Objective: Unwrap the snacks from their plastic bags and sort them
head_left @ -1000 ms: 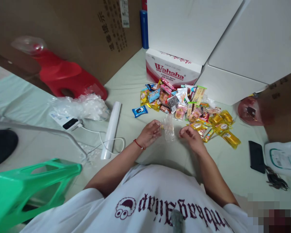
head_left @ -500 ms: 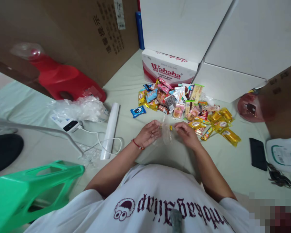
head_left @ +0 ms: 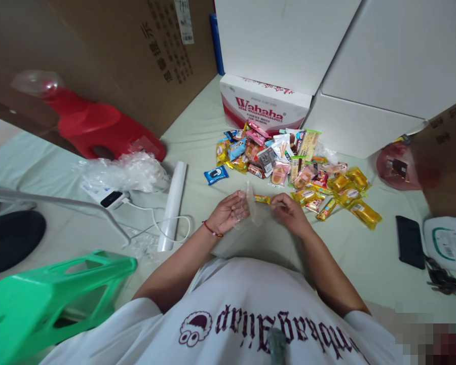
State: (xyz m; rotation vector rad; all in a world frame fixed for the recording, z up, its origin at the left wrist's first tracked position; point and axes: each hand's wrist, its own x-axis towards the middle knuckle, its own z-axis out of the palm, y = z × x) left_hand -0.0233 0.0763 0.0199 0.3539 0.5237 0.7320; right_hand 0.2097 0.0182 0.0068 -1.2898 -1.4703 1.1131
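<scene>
- green stool lies nearest, low at the left, on its side.
- left hand is palm-up, fingers curled, pinching the near edge of a clear bag.
- right hand sits just across from it, fingertips gripping the bag's other side; the bag hangs slack between the two hands, above the floor cloth.
- a small yellow candy sits at the bag's top edge, between the hands; its long axis runs left to right, roughly level. whether it is inside the bag cannot be told.
- white roll lies left of the left hand, long axis running away from the person, with a white cable looping past it.
- black phone lies flat to the right, well apart.
- snack pile spreads just beyond the hands; a blue packet lies off its left edge.
- crumpled plastic and a red stool are farther left.
- wahaha box stands behind the pile, against white boxes.
</scene>
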